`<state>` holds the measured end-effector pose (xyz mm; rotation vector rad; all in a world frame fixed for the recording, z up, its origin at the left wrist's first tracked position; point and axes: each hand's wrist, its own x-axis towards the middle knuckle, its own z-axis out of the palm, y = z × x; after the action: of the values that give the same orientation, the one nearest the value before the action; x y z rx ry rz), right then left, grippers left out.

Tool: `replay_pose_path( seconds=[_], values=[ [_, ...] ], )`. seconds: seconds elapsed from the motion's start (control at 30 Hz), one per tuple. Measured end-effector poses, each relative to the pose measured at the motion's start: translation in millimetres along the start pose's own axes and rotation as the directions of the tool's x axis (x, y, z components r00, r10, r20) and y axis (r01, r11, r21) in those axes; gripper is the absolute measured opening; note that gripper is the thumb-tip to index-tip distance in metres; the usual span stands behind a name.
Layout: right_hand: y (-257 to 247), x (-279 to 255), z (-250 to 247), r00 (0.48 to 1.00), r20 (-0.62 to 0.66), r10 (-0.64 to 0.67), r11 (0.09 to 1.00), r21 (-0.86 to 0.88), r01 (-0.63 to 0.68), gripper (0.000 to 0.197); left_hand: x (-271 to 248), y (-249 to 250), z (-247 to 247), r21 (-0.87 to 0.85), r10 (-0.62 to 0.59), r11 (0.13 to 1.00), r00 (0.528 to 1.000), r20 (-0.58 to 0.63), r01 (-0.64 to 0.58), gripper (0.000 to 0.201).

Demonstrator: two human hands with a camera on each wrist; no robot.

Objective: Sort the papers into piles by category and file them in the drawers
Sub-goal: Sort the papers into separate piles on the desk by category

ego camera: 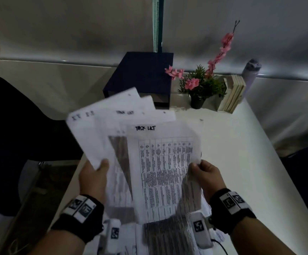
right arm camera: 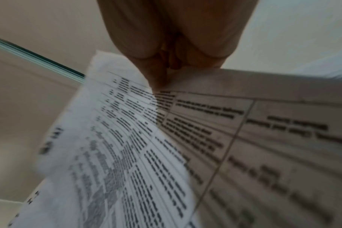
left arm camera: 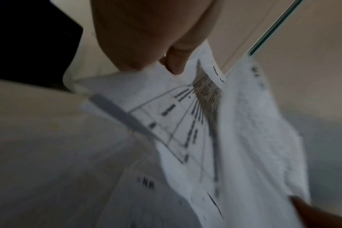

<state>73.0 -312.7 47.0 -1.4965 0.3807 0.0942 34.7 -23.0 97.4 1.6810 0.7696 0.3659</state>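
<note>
Your left hand [ego camera: 93, 178] pinches the fanned papers [ego camera: 116, 129] at their lower left. Your right hand [ego camera: 205, 174] pinches the front sheet [ego camera: 165, 168], headed with handwriting, at its right edge. Both are raised above the white desk [ego camera: 238, 153], before the dark drawer unit [ego camera: 142, 76].

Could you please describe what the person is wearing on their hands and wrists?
Both hands, the left hand and the right hand, are bare, with no sleeves in view. Each wrist carries a black strap bearing white blocks printed with black square markers. White marker-tagged camera units hang below the wrists, with a thin black cable by the right one.
</note>
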Motion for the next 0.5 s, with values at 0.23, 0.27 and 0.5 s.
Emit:
replay_pose_path(
  seconds=[0.23, 0.27, 0.5],
  values=[
    [33.0, 7.1, -13.9, 0.994, -0.104, 0.045, 0.963, -0.259, -0.071, 0.029, -18.8, -49.6, 25.1, 0.005, -0.191, 0.981, 0.959, 0.208, 0.195, 0.026],
    [35.5, 8.5, -20.3, 0.992, -0.121, 0.018, 0.947, -0.318, -0.056, 0.029, -16.8, -51.4, 24.7, 0.041, -0.204, 0.979, 0.954, 0.220, 0.200, 0.024],
    [38.4, 4.8, -52.4, 0.982, -0.167, -0.084, 0.826, -0.563, -0.025, 0.019, -16.4, -56.0, 21.3, 0.246, -0.099, 0.968, 0.967, 0.236, 0.039, 0.036]
  ],
)
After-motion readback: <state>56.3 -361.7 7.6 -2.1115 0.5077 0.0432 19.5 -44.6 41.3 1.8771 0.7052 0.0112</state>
